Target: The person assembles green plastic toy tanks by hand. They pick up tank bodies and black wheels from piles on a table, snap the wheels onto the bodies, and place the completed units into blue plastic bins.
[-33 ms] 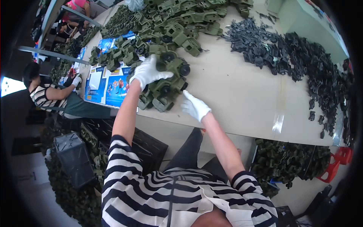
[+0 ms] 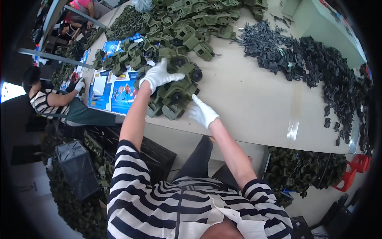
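Note:
My left hand (image 2: 158,75), in a white glove, lies over a cluster of green toy military trucks (image 2: 175,84) with black wheels. Its thumb points right across them, apart from the fingers. At the cluster's near right side is my right hand (image 2: 203,112), also gloved in white. Its fingers reach toward a wheel at the edge of the group; whether they touch it I cannot tell. Both hands have their fingers stretched out and neither grips a truck. The left palm hides part of the trucks beneath it.
Green truck bodies (image 2: 195,22) are heaped at the back of the table (image 2: 246,103). Small black parts (image 2: 306,55) spread along its right side. A blue printed sheet (image 2: 121,95) lies at left, near a co-worker (image 2: 53,97). Below stand a dark crate (image 2: 77,169) and a red stool (image 2: 352,171).
My left hand has shifted slightly right, and the trucks under it sit a little farther right. My right hand has moved slightly left.

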`<state>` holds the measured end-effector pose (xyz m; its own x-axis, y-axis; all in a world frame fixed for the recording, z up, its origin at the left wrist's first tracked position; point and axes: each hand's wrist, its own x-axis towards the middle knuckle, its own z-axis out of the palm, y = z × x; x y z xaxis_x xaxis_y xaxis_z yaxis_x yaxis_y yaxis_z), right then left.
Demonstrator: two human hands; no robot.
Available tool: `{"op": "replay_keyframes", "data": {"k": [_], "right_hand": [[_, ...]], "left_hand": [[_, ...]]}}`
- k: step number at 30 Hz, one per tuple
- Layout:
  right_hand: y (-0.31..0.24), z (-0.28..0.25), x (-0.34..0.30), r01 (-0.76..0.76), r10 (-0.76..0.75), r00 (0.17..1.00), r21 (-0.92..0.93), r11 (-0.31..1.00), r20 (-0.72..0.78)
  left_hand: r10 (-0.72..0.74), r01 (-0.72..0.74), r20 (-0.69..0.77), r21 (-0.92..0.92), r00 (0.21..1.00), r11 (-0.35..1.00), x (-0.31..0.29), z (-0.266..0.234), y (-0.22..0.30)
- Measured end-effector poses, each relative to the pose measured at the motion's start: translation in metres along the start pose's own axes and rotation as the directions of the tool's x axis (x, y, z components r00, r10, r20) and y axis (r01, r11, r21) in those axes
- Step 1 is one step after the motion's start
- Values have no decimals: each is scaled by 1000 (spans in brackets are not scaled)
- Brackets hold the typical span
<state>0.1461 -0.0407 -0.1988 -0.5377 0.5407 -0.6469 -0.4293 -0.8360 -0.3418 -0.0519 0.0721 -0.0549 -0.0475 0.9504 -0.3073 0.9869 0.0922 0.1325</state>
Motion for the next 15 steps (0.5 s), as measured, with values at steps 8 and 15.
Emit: {"op": "replay_keyframes", "data": {"k": [8,15], "right_hand": [[-3,11,-3,414,-434,884,-139,900,-172],[-70,-8,-74,225,-348,812,-299,927,-469]], "left_hand": [[6,-118,-244,-446,970,887,-16,67,12],[-701,12,-83,-992,708,129,6,96,63]]}}
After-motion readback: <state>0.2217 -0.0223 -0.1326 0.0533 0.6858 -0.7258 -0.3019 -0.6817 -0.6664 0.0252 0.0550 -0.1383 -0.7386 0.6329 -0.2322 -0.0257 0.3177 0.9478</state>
